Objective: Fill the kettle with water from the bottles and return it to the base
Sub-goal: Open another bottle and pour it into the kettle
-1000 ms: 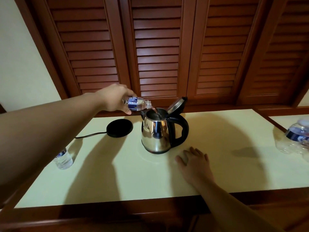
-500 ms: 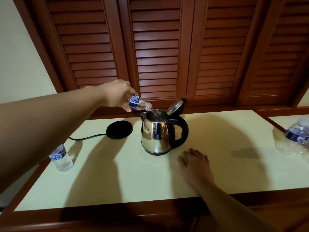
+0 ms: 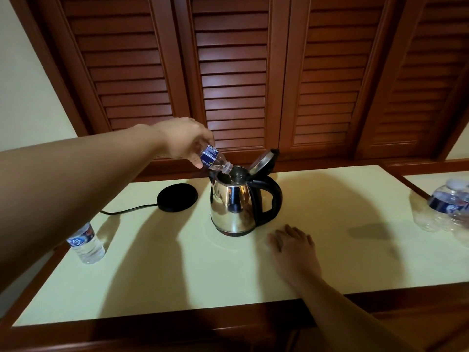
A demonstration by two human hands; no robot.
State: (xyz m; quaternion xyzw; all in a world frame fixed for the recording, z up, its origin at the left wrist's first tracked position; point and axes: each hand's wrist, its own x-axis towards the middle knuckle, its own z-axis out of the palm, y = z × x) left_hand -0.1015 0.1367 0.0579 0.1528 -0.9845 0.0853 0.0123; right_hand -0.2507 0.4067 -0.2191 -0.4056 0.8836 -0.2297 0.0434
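Pouring step: left hand grips a small bottle, fingers wrapped round it, neck tipped into the open kettle standing on the desk, off its base. Right hand lies flat, fingers relaxed. Next likely: empty it, take the spare bottle.
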